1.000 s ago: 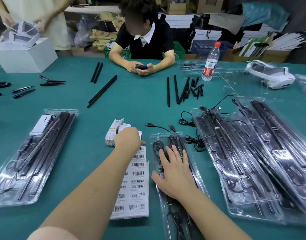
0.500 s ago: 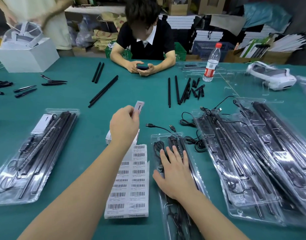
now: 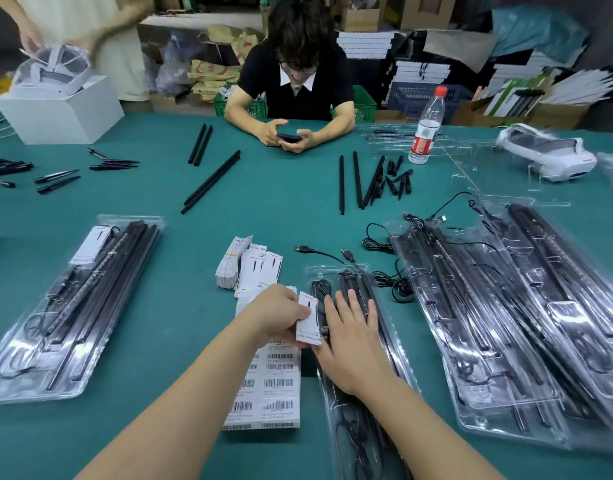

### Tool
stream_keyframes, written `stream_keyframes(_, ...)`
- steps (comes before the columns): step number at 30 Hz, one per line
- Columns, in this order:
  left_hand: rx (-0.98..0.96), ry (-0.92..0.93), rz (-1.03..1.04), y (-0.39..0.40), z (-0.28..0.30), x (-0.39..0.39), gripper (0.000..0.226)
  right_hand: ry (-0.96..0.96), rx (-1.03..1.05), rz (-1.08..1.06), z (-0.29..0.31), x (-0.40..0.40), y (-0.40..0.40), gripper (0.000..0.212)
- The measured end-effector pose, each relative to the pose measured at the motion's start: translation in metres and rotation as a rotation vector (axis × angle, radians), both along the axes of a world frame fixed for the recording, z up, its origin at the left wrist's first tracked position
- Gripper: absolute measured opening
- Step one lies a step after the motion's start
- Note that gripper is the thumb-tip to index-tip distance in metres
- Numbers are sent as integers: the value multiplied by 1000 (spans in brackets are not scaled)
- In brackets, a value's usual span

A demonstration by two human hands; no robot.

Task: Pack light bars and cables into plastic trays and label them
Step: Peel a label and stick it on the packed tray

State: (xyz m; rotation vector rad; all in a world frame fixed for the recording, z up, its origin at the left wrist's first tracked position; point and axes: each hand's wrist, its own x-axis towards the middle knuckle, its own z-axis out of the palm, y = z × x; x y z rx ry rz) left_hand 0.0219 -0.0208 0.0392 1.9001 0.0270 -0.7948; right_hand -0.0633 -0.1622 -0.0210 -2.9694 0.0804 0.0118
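A clear plastic tray [image 3: 395,344] with black light bars and a coiled cable lies in front of me. My right hand [image 3: 350,344] lies flat on it with straight fingers. My left hand [image 3: 277,315] pinches a small white printed card [image 3: 308,320] at the tray's left edge, next to my right hand. Under my left forearm lies a sheet of barcode labels [image 3: 277,389]. A stack of white cards [image 3: 249,265] sits just beyond it.
A packed tray [image 3: 73,306] lies at the left, and several packed trays [image 3: 506,306] are piled at the right. Loose black bars [image 3: 211,181] and cables [image 3: 381,244] lie mid-table. A water bottle [image 3: 426,126], a white headset [image 3: 547,157] and a seated person are beyond.
My left hand lifted a card from the stack, then brought it down and right to the tray's left edge. My right hand stayed flat on the tray.
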Motion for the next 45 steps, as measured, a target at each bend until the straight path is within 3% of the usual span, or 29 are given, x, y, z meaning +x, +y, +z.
stream_keyframes(4, 8, -20, 40, -2, -3, -1, 23, 4, 23, -2, 0, 0, 0, 83)
stream_keyframes(8, 26, -76, 106, 1, -2, 5, 10, -2, 48, -6, 0, 0, 1, 85)
stream_keyframes(13, 138, -98, -41, 5, -2, 6, 14, 0, 45, -10, -2, 1, 1, 83)
stream_keyframes(20, 44, -45, 22, 10, -5, 10, 5, -1, 45, -13, -2, 1, 1, 84)
stream_keyframes(27, 1, 7, 40, 10, -6, 11, 21, -3, 48, -16, -1, 0, 2, 84)
stream_keyframes(30, 9, 4, 63, 8, -6, 11, 6, 3, 50, -16, 0, 0, 2, 83)
stream_keyframes(33, 31, -11, 61, 6, -7, 10, 5, 7, 51, -15, 1, 0, 2, 85)
stream_keyframes(45, 70, 40, -46, 7, -3, 11, 25, 14, 51, -16, 1, -1, 2, 80)
